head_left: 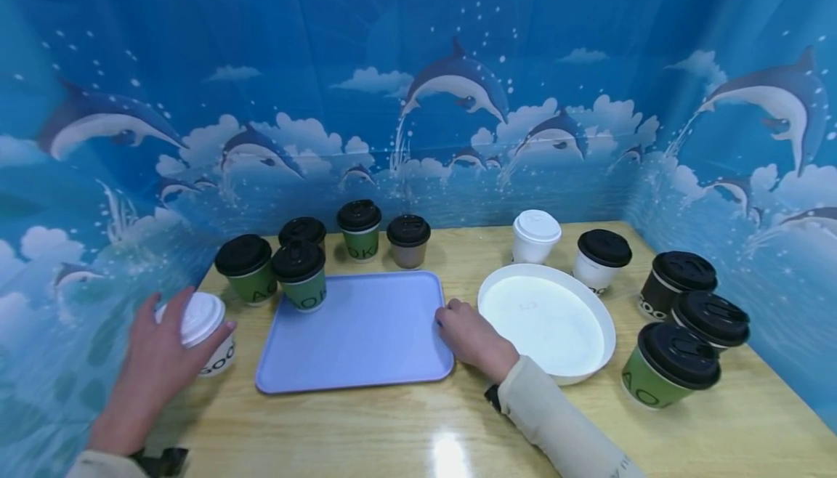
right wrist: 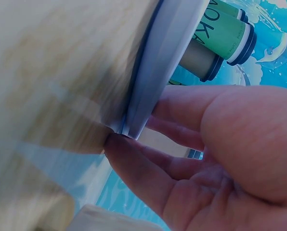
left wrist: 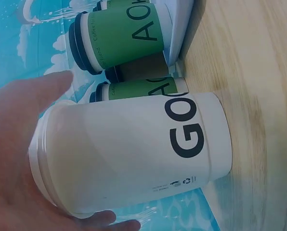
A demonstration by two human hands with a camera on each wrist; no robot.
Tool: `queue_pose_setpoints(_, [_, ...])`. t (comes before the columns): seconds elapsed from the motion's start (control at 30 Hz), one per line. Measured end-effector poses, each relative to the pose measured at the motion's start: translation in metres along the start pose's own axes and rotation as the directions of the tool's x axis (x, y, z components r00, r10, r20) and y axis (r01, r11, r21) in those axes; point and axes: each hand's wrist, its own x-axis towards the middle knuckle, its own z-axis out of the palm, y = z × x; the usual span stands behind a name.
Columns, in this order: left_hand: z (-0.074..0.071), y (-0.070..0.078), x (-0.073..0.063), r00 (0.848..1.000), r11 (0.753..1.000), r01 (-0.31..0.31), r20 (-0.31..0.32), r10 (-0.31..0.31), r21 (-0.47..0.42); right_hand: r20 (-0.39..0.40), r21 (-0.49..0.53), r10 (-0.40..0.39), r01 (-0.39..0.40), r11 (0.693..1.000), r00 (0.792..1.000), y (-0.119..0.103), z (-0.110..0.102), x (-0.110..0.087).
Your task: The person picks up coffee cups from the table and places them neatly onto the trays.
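At the left, my left hand (head_left: 160, 354) spreads around the lid of a white paper cup (head_left: 219, 358) standing on the table. In the left wrist view the thumb (left wrist: 57, 83) is apart from the white lid, while other fingers lie along its far side. My right hand (head_left: 474, 336) pinches the right rim of a lavender tray (head_left: 373, 340); the right wrist view shows fingertips at the rim's underside (right wrist: 134, 126). A green cup with a black lid (head_left: 304, 285) stands on the tray's back left corner.
Behind the tray are several black-lidded cups, among them a green cup (head_left: 251, 278) and a brown one (head_left: 408, 245). A round white tray (head_left: 608, 333) lies to the right, with a white cup (head_left: 532, 245) behind it and several lidded cups (head_left: 654, 383) beside it.
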Motion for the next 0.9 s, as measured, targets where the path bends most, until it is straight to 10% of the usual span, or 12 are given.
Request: queue_pose_setpoints(0.9, [0.0001, 0.0064, -0.0043, 0.999, 0.998, -0.008, -0.039, 0.006, -0.067, -0.004, -0.005, -0.006, 0.006, 1.0, 1.0, -0.0003, 0.0, 0.0003])
